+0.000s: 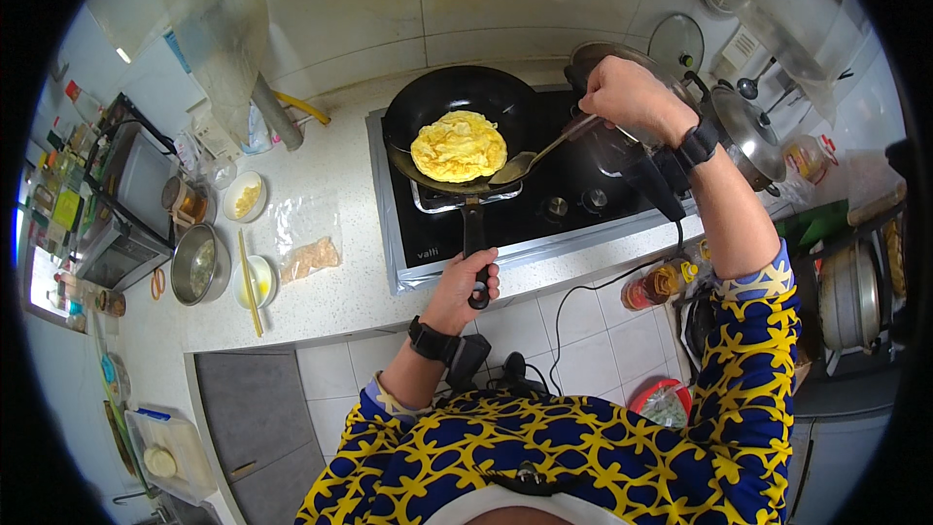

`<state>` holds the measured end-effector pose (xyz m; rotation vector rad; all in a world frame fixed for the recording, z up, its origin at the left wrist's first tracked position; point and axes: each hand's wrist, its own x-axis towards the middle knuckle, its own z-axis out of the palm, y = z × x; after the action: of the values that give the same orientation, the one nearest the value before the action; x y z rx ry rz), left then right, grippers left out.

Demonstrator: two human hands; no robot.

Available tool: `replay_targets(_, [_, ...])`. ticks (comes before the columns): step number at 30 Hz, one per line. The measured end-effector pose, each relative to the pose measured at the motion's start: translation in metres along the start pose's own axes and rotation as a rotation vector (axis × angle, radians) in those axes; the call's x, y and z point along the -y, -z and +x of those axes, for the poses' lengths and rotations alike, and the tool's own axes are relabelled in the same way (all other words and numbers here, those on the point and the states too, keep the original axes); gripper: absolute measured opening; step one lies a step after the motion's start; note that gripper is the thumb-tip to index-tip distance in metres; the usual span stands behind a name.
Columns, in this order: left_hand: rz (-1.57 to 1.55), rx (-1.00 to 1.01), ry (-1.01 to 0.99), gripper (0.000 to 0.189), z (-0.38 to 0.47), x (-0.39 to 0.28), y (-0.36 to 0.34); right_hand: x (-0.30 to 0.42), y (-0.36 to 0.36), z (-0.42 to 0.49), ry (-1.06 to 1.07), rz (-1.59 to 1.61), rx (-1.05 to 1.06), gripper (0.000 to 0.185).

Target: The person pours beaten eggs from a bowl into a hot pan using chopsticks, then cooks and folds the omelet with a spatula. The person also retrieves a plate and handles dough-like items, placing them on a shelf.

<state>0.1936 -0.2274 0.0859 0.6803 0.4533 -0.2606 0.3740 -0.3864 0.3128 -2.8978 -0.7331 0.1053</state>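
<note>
My left hand (461,289) grips the handle (474,237) of a black wok (437,91) that sits on the left burner of a black glass gas hob (452,237). A round yellow egg omelette (459,147) lies in the wok, its surface wrinkled. From the right, my right hand (628,96) holds a metal spatula (543,154) by its dark handle. The spatula's blade rests inside the wok, close against the omelette's lower right edge.
Left on the counter are a bowl of chopped yellowish pieces (246,197), a steel bowl (201,264), a bowl with chopsticks (256,283) across it and a plastic bag (312,257). Lidded pots (740,127) stand right. An oil bottle (656,284) and black cable (557,328) lie below.
</note>
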Motion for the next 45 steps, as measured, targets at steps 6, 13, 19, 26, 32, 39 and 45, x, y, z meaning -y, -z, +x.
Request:
replay_targets(6, [-0.007,0.006,0.01,0.011,0.0,-0.002,0.0,-0.024,-0.039,-0.012,0.024,0.105,-0.094,0.021])
replay_targets(13, [-0.007,0.004,0.0,0.011,-0.002,-0.003,-0.001,-0.033,-0.136,-0.023,-0.003,0.214,-0.176,0.022])
replay_targets(19, [0.004,-0.005,-0.001,0.011,-0.004,-0.003,-0.001,-0.022,-0.176,-0.01,-0.039,0.247,-0.309,0.023])
replay_targets(26, [0.004,0.0,-0.005,0.01,-0.004,-0.005,-0.003,-0.005,-0.171,0.003,0.0,0.266,-0.407,0.022])
replay_targets(32, [0.004,-0.002,-0.003,0.009,-0.003,-0.003,-0.001,-0.02,-0.131,0.002,-0.039,0.269,-0.329,0.022])
replay_targets(39, [0.002,-0.016,-0.002,0.009,-0.002,-0.002,0.0,-0.034,-0.089,-0.008,-0.051,0.261,-0.239,0.024])
replay_targets(45, [0.016,-0.024,-0.005,0.01,-0.002,-0.002,0.0,-0.037,-0.075,-0.021,-0.039,0.171,-0.248,0.023])
